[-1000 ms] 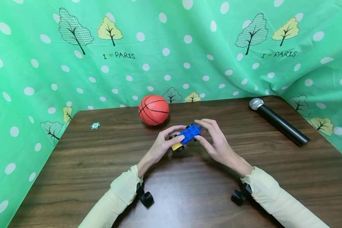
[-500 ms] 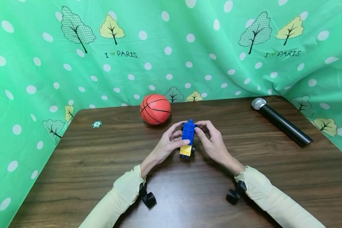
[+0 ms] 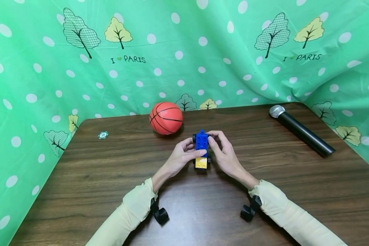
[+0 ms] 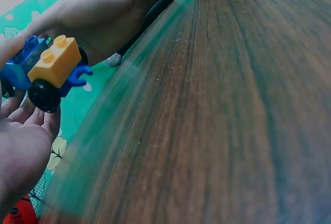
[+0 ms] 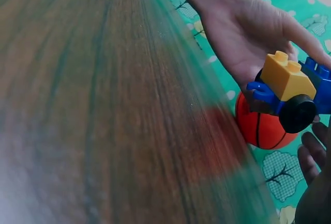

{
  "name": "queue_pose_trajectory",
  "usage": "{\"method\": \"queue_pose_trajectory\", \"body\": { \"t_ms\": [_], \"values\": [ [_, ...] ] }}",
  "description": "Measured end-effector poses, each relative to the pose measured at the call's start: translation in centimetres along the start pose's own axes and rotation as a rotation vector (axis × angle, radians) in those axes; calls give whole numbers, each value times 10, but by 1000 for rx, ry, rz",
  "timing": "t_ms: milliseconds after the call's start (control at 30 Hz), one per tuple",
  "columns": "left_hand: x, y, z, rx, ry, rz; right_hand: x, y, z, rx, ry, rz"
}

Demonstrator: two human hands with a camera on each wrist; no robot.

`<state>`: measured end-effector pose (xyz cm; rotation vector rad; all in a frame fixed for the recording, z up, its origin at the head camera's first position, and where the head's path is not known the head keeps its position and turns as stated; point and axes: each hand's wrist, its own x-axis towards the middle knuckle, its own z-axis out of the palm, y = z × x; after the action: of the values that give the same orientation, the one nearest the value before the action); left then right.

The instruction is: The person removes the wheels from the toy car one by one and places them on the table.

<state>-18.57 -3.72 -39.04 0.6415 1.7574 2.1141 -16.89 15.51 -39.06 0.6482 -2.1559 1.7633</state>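
Between both hands is a toy car (image 3: 201, 145) of blue building blocks with a yellow block (image 4: 56, 61) at the near end and black wheels (image 5: 297, 114). My left hand (image 3: 179, 157) holds it from the left, thumb across the top and fingers along the side and beneath. At the far right end, my right hand (image 3: 226, 153) pinches it near the front wheel with thumb and index finger. In both wrist views the car is lifted off the table, its yellow end towards the cameras. The right fingertips are partly hidden behind the car.
A red toy basketball (image 3: 166, 118) sits at the table's back edge, beyond the car. A black microphone (image 3: 304, 131) with a silver head lies at the right. A small round chip (image 3: 103, 135) lies far left on the wooden table (image 3: 89, 191). A green curtain (image 3: 178, 44) hangs behind.
The car has turned from a slant to point straight away from me. My right hand has moved left and in, from loose fingers around its far end to a pinch on its right side.
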Motion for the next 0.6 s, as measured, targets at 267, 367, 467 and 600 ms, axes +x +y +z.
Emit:
{"method": "queue_pose_trajectory", "body": {
  "t_ms": [267, 367, 467, 600],
  "values": [
    [0, -1, 3, 8, 55, 10, 2, 3, 2, -9, 38, -54],
    [0, -1, 4, 44, 78, 15, 3, 5, 2, -30, 68, -80],
    [-1, 1, 5, 90, 97, 16, 4, 6, 2, -45, 82, -89],
    [-2, 1, 7, 107, 115, 11, 5, 7, 2, -44, 88, -82]
  ]
}}
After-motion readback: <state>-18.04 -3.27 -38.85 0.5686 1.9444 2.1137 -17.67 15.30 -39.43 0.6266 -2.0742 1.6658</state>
